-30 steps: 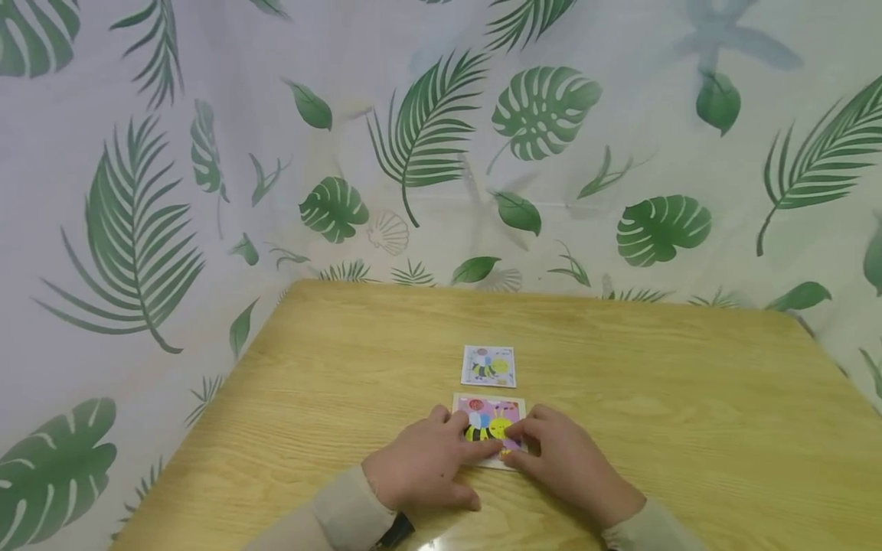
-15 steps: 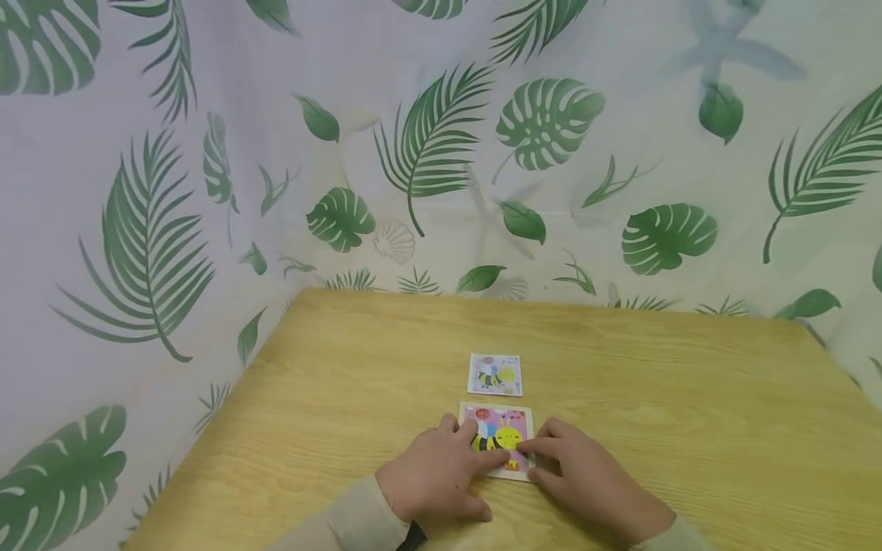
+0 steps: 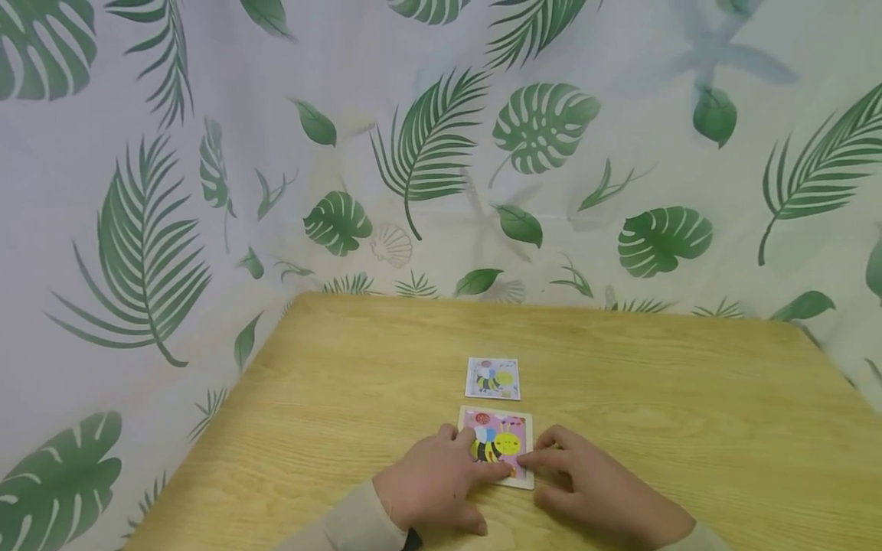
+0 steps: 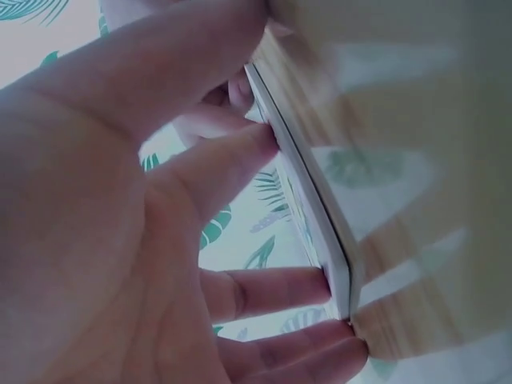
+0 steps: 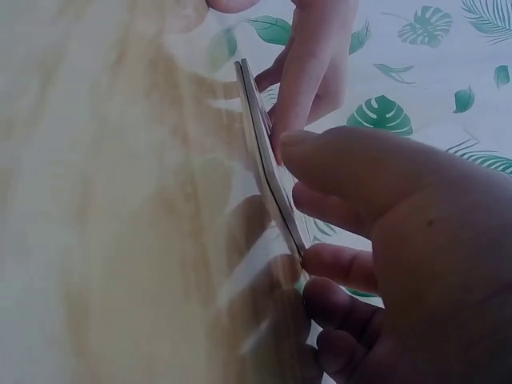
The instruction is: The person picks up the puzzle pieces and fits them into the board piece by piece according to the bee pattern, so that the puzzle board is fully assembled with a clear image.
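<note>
A small square picture board (image 3: 507, 442) with a bee on a pink ground and a pale border lies flat on the table; it looks like a puzzle. My left hand (image 3: 434, 482) rests on its left and lower part with fingers spread, the index finger reaching across the bottom. In the left wrist view its fingertips touch the board's edge (image 4: 314, 200). My right hand (image 3: 599, 486) is at the right side, index fingertip on the picture near the border and thumb beside the edge. The right wrist view shows the board (image 5: 268, 160) edge-on, with nothing pinched visible.
Just behind the board lies a paler card (image 3: 492, 379) with a similar bee picture. The wooden table (image 3: 331, 367) runs back to a white leaf-print cloth (image 3: 427, 252) hanging behind and at the left.
My right hand has drawn slightly to the right, its thumb coming off the board, so more of the right border shows. The left hand stays on the board. The head view has shifted slightly.
</note>
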`<control>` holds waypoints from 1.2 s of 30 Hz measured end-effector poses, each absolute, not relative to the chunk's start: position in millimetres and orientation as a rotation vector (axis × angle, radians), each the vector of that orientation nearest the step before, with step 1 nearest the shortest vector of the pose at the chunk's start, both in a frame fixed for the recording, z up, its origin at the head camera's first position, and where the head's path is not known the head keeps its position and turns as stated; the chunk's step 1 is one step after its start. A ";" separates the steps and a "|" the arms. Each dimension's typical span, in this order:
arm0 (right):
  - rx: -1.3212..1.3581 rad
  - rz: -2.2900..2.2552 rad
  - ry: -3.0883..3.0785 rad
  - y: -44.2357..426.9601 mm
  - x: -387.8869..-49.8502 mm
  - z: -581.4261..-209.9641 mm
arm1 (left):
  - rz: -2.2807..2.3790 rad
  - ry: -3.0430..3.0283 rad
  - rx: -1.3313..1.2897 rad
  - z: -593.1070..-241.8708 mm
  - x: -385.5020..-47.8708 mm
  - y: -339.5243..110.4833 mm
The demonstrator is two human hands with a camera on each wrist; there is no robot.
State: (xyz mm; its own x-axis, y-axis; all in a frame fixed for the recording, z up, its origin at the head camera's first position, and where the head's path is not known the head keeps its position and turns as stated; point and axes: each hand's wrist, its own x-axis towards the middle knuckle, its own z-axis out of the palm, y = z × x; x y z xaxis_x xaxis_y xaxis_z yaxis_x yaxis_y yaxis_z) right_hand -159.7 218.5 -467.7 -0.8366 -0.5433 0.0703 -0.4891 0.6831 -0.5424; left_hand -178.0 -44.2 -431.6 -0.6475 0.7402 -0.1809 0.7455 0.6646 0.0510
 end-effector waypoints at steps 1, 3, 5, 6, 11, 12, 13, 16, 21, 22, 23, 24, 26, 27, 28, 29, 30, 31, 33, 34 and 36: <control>-0.838 -0.850 2.791 218.7 -159.8 -467.8 | -0.052 2.697 1.213 -431.0 -177.5 -43.6; -0.807 -0.832 2.788 218.9 -160.4 -467.9 | -0.072 2.706 1.203 -430.1 -176.6 -42.2; -0.797 -0.817 2.798 218.8 -161.2 -468.0 | -0.086 2.716 1.184 -429.5 -176.0 -41.0; -0.794 -0.814 2.801 218.7 -161.7 -468.2 | -0.097 2.722 1.178 -429.1 -175.8 -40.2; -0.802 -0.786 2.819 220.1 -165.2 -467.3 | -0.119 2.748 1.186 -429.8 -176.6 -37.3; -0.806 -0.783 2.820 220.6 -165.5 -466.6 | -0.113 2.747 1.188 -429.9 -177.1 -36.8; -0.813 -0.778 2.824 221.0 -165.7 -465.8 | -0.111 2.745 1.187 -429.5 -177.3 -36.4; -0.814 -0.784 2.820 221.8 -165.8 -464.4 | -0.096 2.735 1.165 -429.9 -176.9 -36.0; -0.808 -0.806 2.813 221.5 -165.5 -465.0 | -0.093 2.733 1.097 -430.0 -175.8 -35.9; -0.810 -0.795 2.813 221.0 -165.6 -465.0 | -0.092 2.734 1.084 -429.9 -176.4 -36.5; -0.815 -0.782 2.816 220.3 -165.4 -465.2 | -0.096 2.734 1.076 -430.2 -177.7 -37.5; -0.823 -0.771 2.817 219.5 -165.5 -465.2 | -0.096 2.733 1.066 -430.0 -179.4 -39.2; -0.825 -0.749 2.814 218.2 -165.8 -464.2 | -0.090 2.736 1.057 -428.2 -184.2 -43.7; -0.824 -0.742 2.817 218.0 -166.2 -463.3 | -0.083 2.743 1.056 -426.9 -187.4 -46.4; -0.815 -0.740 2.819 218.3 -166.5 -461.6 | -0.071 2.754 1.051 -424.6 -190.6 -48.9; -0.797 -0.749 2.817 219.0 -167.0 -459.6 | -0.070 2.768 1.049 -422.3 -194.0 -51.6; -0.776 -0.759 2.818 220.2 -167.6 -457.6 | -0.059 2.782 1.042 -419.7 -196.9 -54.5; -0.757 -0.762 2.824 221.9 -168.0 -455.6 | -0.044 2.795 1.029 -417.4 -199.9 -57.3; -0.718 -0.744 2.847 226.1 -168.9 -452.2 | -0.021 2.816 1.009 -414.7 -203.9 -62.3; -0.705 -0.725 2.859 228.2 -169.1 -450.9 | -0.016 2.815 1.011 -414.1 -204.8 -64.5; -0.713 -0.671 2.876 231.7 -168.8 -450.2 | 0.006 2.786 1.036 -415.1 -204.1 -68.0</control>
